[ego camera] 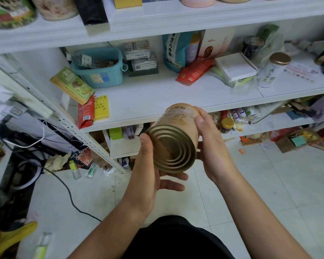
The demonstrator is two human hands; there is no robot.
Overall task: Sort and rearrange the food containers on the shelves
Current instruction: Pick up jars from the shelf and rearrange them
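A gold-coloured tin can (178, 135) with a ribbed metal bottom is tilted, its bottom facing me, in front of the middle shelf (150, 100). My left hand (150, 165) holds it from the left and underneath, thumb on the rim and fingers below. My right hand (208, 143) grips its right side, thumb on the wall and fingers behind. On the middle shelf lie a teal basket (101, 71), red packets (193, 70), a yellow packet (101, 107), a teal bag (176, 49) and a tall white tube with a gold lid (271, 71).
The upper shelf (157, 17) carries jars and boxes. Lower shelves (269, 124) hold jars and cartons. Small bottles (75, 169) and black cables (67, 191) lie on the tiled floor at the left. A yellow bag (9, 238) lies at the bottom left.
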